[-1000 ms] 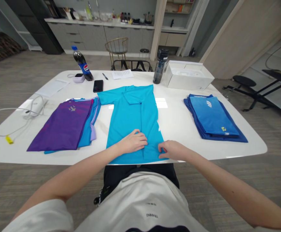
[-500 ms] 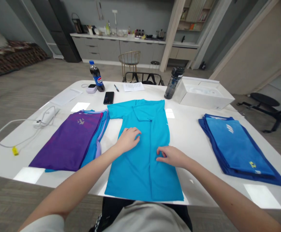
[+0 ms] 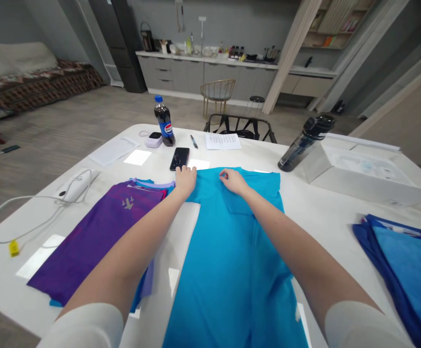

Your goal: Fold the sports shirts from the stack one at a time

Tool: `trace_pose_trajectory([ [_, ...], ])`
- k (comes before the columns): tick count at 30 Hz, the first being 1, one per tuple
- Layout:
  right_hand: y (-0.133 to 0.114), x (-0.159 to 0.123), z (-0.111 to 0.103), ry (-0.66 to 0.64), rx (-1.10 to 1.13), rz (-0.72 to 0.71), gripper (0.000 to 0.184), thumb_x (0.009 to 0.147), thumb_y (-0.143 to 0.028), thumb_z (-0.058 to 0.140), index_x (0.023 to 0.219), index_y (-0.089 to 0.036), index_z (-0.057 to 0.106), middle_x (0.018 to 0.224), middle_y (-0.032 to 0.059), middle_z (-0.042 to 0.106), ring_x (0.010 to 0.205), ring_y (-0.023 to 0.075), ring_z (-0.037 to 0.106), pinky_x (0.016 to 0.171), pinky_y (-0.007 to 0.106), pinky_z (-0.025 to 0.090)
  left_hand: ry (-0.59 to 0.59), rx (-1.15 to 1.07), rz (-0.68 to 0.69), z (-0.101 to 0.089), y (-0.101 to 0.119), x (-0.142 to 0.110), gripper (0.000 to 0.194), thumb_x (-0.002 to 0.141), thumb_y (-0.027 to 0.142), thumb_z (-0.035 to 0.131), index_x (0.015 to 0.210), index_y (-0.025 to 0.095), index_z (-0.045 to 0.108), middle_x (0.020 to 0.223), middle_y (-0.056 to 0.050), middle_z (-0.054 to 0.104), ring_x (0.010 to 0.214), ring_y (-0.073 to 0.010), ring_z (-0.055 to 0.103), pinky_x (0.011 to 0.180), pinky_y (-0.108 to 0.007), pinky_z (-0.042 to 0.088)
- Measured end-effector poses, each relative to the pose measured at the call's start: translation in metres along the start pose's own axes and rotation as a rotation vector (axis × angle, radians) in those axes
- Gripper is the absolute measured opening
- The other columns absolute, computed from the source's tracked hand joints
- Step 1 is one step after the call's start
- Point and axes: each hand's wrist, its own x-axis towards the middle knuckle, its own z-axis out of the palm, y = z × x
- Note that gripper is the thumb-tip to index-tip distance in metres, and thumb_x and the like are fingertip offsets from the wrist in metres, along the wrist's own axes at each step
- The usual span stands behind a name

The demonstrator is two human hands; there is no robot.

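Note:
A turquoise T-shirt lies on the table in front of me, its right side folded in lengthwise and the folded sleeve lying over the upper chest. My left hand is closed on the left sleeve at its upper edge, just below the black phone. At the shirt's top, near the collar, my right hand pinches the fabric with thumb and fingers together. Left of the shirt lies a stack of folded shirts with a purple shirt on top. The fingertips of my left hand are partly hidden.
A cola bottle, an earphone case, a pen and printed paper stand or lie at the back. On the right are a dark drinking bottle, a white box and folded blue shirts. A power strip lies left.
Both hands have moved away from me, from the shirt's middle up to its sleeve and collar, and have taken hold of the fabric. The view has shifted left and closer.

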Motion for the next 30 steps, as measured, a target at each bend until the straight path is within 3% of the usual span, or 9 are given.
trace_pose_trajectory([
  [5, -0.001, 0.057, 0.023, 0.032, -0.079, -0.028, 0.031, 0.097, -0.028, 0.057, 0.125, -0.020, 0.067, 0.117, 0.0121, 0.067, 0.103, 0.0243, 0.062, 0.090, 0.033, 0.046, 0.076, -0.101, 0.044, 0.010, -0.009, 0.024, 0.038, 0.095, 0.019, 0.039, 0.126, 0.015, 0.060, 0.132, -0.022, 0.062, 0.126, -0.0366, 0.050, 0.105, -0.054, 0.033],
  [10, 0.000, 0.063, 0.031, 0.055, -0.151, -0.103, 0.028, 0.101, -0.034, 0.052, 0.122, -0.023, 0.067, 0.118, 0.0117, 0.065, 0.106, 0.0265, 0.061, 0.089, 0.035, 0.046, 0.048, -0.248, -0.012, 0.019, -0.021, 0.052, 0.055, 0.097, 0.048, 0.046, 0.145, 0.021, 0.047, 0.165, -0.017, 0.030, 0.149, -0.0381, 0.028, 0.116, -0.063, 0.026],
  [13, 0.003, 0.064, 0.029, 0.038, -0.159, -0.146, 0.035, 0.101, -0.033, 0.052, 0.133, -0.026, 0.062, 0.122, 0.0118, 0.063, 0.106, 0.0277, 0.061, 0.088, 0.036, 0.045, 0.057, -0.255, 0.002, 0.022, -0.021, 0.057, 0.061, 0.099, 0.057, 0.040, 0.147, 0.021, 0.048, 0.166, -0.015, 0.030, 0.151, -0.0369, 0.026, 0.119, -0.065, 0.019],
  [15, 0.004, 0.067, 0.027, 0.024, -0.164, -0.155, 0.035, 0.100, -0.033, 0.054, 0.133, -0.027, 0.062, 0.123, 0.0115, 0.062, 0.108, 0.0285, 0.060, 0.088, 0.036, 0.045, 0.094, -0.230, 0.083, 0.022, -0.018, 0.054, 0.059, 0.099, 0.058, 0.038, 0.142, 0.020, 0.055, 0.158, -0.016, 0.043, 0.148, -0.0369, 0.030, 0.122, -0.065, 0.009],
  [17, 0.003, 0.071, 0.025, 0.001, -0.165, -0.135, 0.026, 0.099, -0.034, 0.056, 0.121, -0.024, 0.067, 0.118, 0.0107, 0.064, 0.106, 0.0276, 0.060, 0.087, 0.036, 0.044, 0.081, -0.190, 0.161, 0.020, -0.015, 0.046, 0.057, 0.099, 0.057, 0.040, 0.130, 0.017, 0.065, 0.141, -0.018, 0.060, 0.139, -0.0381, 0.040, 0.121, -0.065, 0.006],
  [21, 0.004, 0.070, 0.019, 0.008, -0.119, -0.138, 0.017, 0.100, -0.029, 0.055, 0.106, -0.021, 0.068, 0.111, 0.0089, 0.067, 0.100, 0.0237, 0.060, 0.085, 0.033, 0.042, 0.017, -0.113, 0.226, 0.011, -0.013, 0.029, 0.044, 0.096, 0.048, 0.049, 0.108, 0.013, 0.073, 0.109, -0.020, 0.072, 0.118, -0.0373, 0.056, 0.112, -0.061, 0.025],
  [25, 0.016, 0.057, 0.008, 0.105, -0.010, -0.189, 0.017, 0.100, -0.025, 0.050, 0.108, -0.022, 0.065, 0.107, 0.0063, 0.070, 0.099, 0.0218, 0.060, 0.087, 0.032, 0.041, -0.056, -0.125, 0.211, -0.013, -0.017, 0.017, 0.038, 0.093, 0.046, 0.054, 0.087, 0.014, 0.074, 0.099, -0.020, 0.073, 0.107, -0.0379, 0.063, 0.101, -0.056, 0.037],
  [27, 0.025, 0.050, 0.004, 0.138, 0.033, -0.192, 0.016, 0.099, -0.024, 0.051, 0.105, -0.023, 0.066, 0.104, 0.0052, 0.071, 0.097, 0.0211, 0.061, 0.087, 0.031, 0.042, -0.123, -0.233, 0.173, -0.029, -0.017, 0.012, 0.035, 0.090, 0.047, 0.059, 0.082, 0.016, 0.072, 0.093, -0.016, 0.073, 0.099, -0.0355, 0.067, 0.095, -0.049, 0.044],
  [30, 0.036, 0.046, 0.004, 0.168, 0.098, -0.154, 0.014, 0.096, -0.025, 0.055, 0.100, -0.022, 0.068, 0.102, 0.0044, 0.073, 0.092, 0.0201, 0.063, 0.086, 0.030, 0.044, -0.291, -0.645, 0.096, -0.051, -0.010, 0.004, 0.028, 0.082, 0.048, 0.069, 0.082, 0.019, 0.068, 0.076, -0.006, 0.070, 0.075, -0.0252, 0.069, 0.074, -0.035, 0.051],
])
